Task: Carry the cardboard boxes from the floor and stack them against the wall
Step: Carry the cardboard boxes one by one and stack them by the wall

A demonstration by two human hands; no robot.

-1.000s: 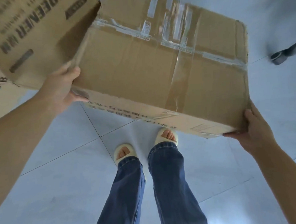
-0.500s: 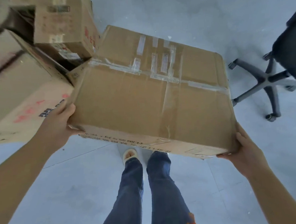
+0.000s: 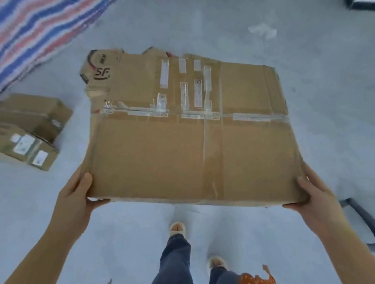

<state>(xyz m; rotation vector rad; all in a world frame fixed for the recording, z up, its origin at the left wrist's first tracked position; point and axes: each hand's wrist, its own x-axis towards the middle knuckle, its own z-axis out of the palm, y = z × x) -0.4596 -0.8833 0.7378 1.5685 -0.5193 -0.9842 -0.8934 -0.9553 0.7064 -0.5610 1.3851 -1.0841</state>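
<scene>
head view: left hand point(image 3: 75, 201), right hand point(image 3: 315, 196) grip taped cardboard box point(image 3: 188, 141)

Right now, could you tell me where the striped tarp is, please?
The striped tarp lies on the floor in the head view's upper-left corner, beyond the small boxes.

Both hands, left point(image 3: 76, 199) and right point(image 3: 313, 197), grip a taped cardboard box point(image 3: 188, 141) above the grey floor point(image 3: 332, 89).

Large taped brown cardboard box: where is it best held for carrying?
By its two near bottom corners, from opposite sides. The large taped brown cardboard box is wide and flat-topped with no handles; the left hand and right hand grip there now, thumbs on top.
</scene>
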